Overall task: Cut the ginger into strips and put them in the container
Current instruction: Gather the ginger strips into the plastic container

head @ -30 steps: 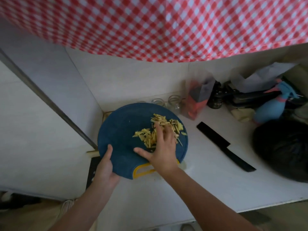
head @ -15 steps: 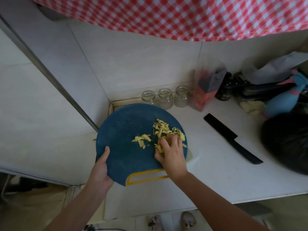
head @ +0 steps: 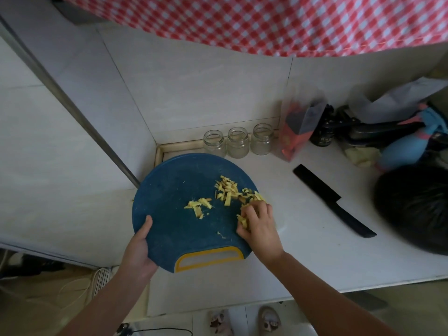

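Yellow ginger strips point(head: 228, 190) lie scattered on a round blue cutting board point(head: 169, 214) with a yellow handle slot. A smaller heap of strips point(head: 197, 206) sits near the board's middle. My left hand point(head: 138, 251) grips the board's left front edge, thumb on top. My right hand point(head: 259, 226) rests on the board's right edge, fingers curled around a clump of ginger strips. Just past that edge a pale rim, perhaps the container point(head: 281, 230), peeks out behind my right hand, mostly hidden.
A black knife point(head: 334, 201) lies on the white counter point(head: 315, 263) right of the board. Three glass jars point(head: 238, 141) stand against the back wall, next to a clear bag point(head: 298, 127). A black bag point(head: 412, 207) and clutter fill the right side. A checked cloth point(head: 266, 20) hangs overhead.
My right hand has swept from the middle of the pile toward the board's right edge, dragging strips with it. The pile has split into two groups. My left hand keeps holding the board.
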The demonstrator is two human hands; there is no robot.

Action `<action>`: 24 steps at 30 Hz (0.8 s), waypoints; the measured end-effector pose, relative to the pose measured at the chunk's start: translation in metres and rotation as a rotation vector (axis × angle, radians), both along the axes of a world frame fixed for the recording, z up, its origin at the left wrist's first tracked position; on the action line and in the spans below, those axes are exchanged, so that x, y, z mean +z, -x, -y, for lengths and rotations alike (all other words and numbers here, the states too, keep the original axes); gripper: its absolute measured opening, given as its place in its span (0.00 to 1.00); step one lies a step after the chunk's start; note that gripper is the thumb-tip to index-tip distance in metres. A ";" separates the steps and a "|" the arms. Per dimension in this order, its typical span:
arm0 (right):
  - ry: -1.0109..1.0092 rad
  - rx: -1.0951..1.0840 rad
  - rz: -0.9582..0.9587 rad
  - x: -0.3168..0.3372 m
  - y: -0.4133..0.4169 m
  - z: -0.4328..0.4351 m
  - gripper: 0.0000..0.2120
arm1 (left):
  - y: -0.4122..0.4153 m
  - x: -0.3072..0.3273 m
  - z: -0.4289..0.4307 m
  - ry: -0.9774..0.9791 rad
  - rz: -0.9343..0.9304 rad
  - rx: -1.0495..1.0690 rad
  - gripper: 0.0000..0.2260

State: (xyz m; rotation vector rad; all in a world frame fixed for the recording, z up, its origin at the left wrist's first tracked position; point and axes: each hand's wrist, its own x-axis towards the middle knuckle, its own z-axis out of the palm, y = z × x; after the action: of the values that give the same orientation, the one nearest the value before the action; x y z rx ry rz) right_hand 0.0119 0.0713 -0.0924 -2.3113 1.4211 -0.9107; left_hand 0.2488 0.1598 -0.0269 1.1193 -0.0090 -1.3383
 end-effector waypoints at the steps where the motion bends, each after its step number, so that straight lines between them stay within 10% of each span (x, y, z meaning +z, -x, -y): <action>1: -0.023 0.004 -0.002 -0.002 0.002 0.000 0.10 | -0.001 0.001 -0.001 -0.005 -0.005 0.000 0.13; 9: -0.083 0.021 0.010 -0.002 0.013 0.002 0.23 | -0.003 0.009 -0.004 -0.021 0.021 0.003 0.13; 24: -0.265 -0.151 -0.208 0.010 0.017 0.032 0.15 | -0.021 0.014 -0.007 -0.083 0.125 0.014 0.17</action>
State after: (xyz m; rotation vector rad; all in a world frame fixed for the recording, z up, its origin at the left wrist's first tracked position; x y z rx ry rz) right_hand -0.0053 0.0390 -0.0823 -2.1715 1.7051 -0.4911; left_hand 0.2701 0.1664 -0.0125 1.2701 -0.0368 -1.2641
